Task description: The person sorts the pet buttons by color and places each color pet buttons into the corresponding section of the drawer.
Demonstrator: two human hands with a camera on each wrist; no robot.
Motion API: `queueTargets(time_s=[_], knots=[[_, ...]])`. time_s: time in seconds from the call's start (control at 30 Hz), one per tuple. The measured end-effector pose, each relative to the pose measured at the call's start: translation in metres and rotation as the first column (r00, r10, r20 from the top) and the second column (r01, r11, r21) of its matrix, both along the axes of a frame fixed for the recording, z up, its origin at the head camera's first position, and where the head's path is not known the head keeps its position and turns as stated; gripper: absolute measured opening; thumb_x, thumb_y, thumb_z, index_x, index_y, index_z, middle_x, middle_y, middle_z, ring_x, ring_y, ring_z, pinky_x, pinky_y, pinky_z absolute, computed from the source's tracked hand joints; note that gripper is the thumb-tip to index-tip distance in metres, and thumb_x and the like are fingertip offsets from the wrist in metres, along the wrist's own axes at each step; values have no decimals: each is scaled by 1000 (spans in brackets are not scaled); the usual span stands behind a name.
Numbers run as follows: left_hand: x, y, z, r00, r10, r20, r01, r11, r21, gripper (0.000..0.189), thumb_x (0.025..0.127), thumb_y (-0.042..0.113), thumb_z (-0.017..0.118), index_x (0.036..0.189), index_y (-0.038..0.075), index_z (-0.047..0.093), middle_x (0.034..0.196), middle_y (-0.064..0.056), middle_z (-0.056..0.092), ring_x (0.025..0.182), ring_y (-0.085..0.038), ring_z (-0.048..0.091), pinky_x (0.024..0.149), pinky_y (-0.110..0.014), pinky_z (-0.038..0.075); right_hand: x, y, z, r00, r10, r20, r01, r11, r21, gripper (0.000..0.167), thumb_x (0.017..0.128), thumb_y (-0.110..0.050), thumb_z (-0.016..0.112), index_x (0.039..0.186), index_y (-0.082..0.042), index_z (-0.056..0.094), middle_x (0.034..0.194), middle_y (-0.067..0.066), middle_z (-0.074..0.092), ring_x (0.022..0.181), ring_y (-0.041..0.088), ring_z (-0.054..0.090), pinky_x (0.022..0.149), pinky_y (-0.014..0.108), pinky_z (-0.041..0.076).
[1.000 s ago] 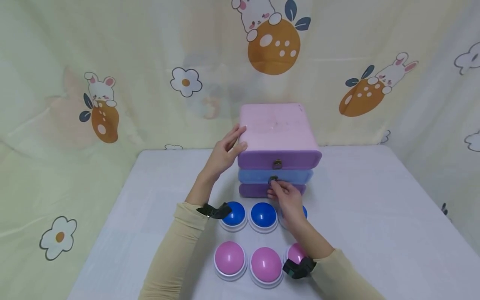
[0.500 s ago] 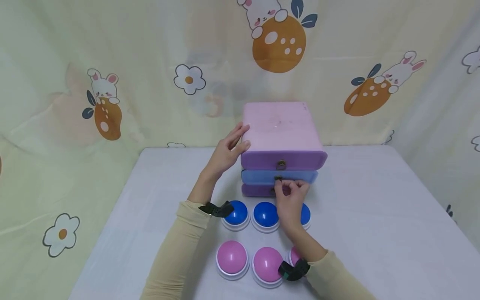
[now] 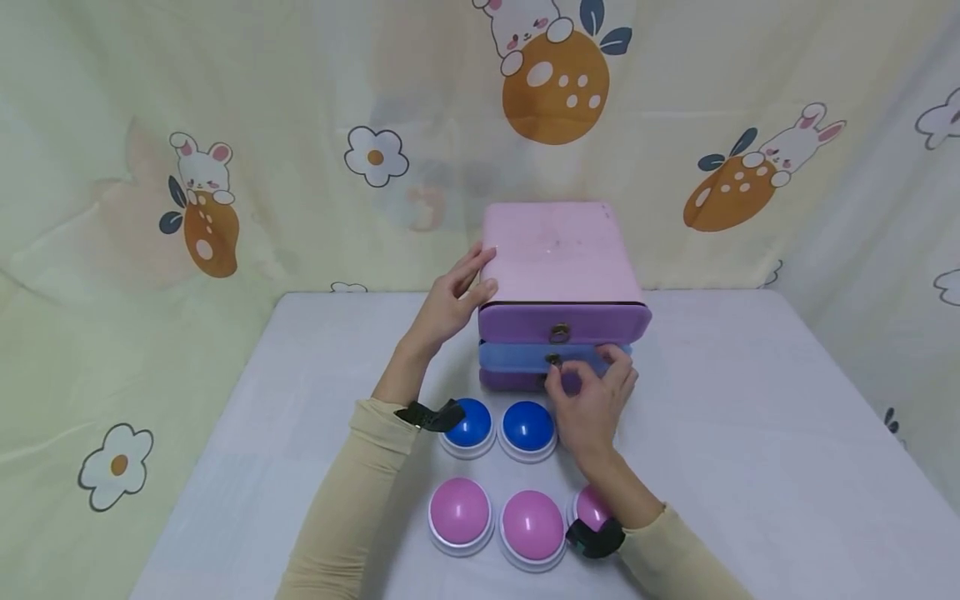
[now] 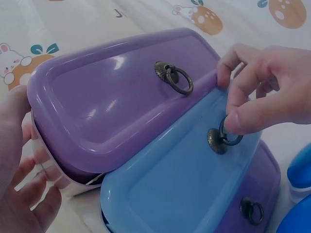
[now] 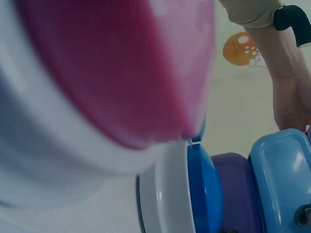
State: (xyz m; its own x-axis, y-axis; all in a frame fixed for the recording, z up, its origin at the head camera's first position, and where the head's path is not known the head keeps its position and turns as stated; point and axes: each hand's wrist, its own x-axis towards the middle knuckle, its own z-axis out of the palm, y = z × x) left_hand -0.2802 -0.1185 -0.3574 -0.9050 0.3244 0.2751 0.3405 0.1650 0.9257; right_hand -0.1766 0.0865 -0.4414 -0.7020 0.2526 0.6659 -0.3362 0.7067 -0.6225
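Note:
A small chest of drawers with a pink top (image 3: 558, 250) stands at the back of the table. Its upper drawer front (image 3: 525, 323) is purple, the middle one (image 4: 170, 174) blue, the lowest (image 4: 265, 174) purple. My right hand (image 3: 594, 408) pinches the brass ring pull (image 4: 232, 138) of the blue drawer between thumb and index finger. Its other fingers reach up to the right end of the blue front. My left hand (image 3: 447, 307) rests against the chest's left side, fingers extended. In the right wrist view, push buttons fill much of the frame and the right hand is hidden.
Two blue dome buttons (image 3: 528, 425) sit in front of the chest, one partly behind the left wrist strap (image 3: 431, 415). Nearer me is a row of pink dome buttons (image 3: 532, 525), the right one partly covered by my right forearm. A patterned curtain (image 3: 300, 100) hangs behind the table.
My right hand has turned, its outer fingers spreading up and right over the blue front. A thin dark gap now shows above the upper purple drawer. The left hand keeps its place.

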Motion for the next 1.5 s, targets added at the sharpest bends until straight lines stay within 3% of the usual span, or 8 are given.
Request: queueTargets(time_s=[0.23,0.3,0.43,0.53,0.67,0.93,1.2,1.5], knots=[[17,0,21,1000,1,13,-1,1000,-13,52,95,21,56,144,11,41,159,-5,22,145,-24,26,114,-42,30,1,2,-3,995,-7,-102,18,994,109,25,81,-22,65,70,1,66,131,14,45,125,33,36,102,51,28],[17,0,21,1000,10,18,-10,999,-31,52,95,22,56,145,13,41,159,-4,21,145,-24,26,113,-41,31,1,2,-1,993,7,-120,10,989,144,24,80,-19,65,69,1,65,134,13,47,129,33,36,104,53,29],[8,-1,10,1000,16,23,-16,1000,-17,53,95,25,57,145,17,42,159,0,21,145,-23,25,113,-42,31,2,2,2,996,30,-79,-15,983,182,22,80,-18,65,67,1,64,141,10,47,137,30,35,109,56,26],[-2,-1,-3,1000,22,18,-22,1000,-7,52,94,28,58,144,24,43,159,5,21,145,-20,25,114,-41,30,3,3,3,999,14,-35,-6,975,221,24,80,-20,65,67,-1,63,149,7,41,139,28,34,107,57,25],[-5,-1,-8,999,32,5,-32,999,-10,50,94,33,58,142,30,45,157,10,23,144,-15,27,114,-37,31,4,4,5,1000,-16,-4,16,952,305,26,82,-24,62,67,-3,63,155,4,31,137,29,35,103,59,24],[-2,-2,-7,999,49,8,-49,998,-37,51,92,40,59,140,36,46,156,16,24,143,-11,28,112,-35,34,8,8,12,1000,7,19,-14,926,377,21,79,-23,63,65,-7,61,155,7,29,123,34,44,100,64,20],[-1,-1,-6,999,34,-8,-34,999,-31,52,92,37,59,141,33,45,157,10,24,144,-15,28,112,-39,34,24,14,16,996,28,79,-56,926,374,18,78,-19,67,65,-9,60,153,14,33,129,37,35,99,65,18],[1,0,-1,1000,27,1,-27,999,-23,51,92,36,59,141,34,45,156,15,24,144,-14,28,112,-38,34,46,17,23,987,11,161,-76,912,402,17,77,-22,70,65,-12,63,146,19,37,129,41,31,96,65,17]])
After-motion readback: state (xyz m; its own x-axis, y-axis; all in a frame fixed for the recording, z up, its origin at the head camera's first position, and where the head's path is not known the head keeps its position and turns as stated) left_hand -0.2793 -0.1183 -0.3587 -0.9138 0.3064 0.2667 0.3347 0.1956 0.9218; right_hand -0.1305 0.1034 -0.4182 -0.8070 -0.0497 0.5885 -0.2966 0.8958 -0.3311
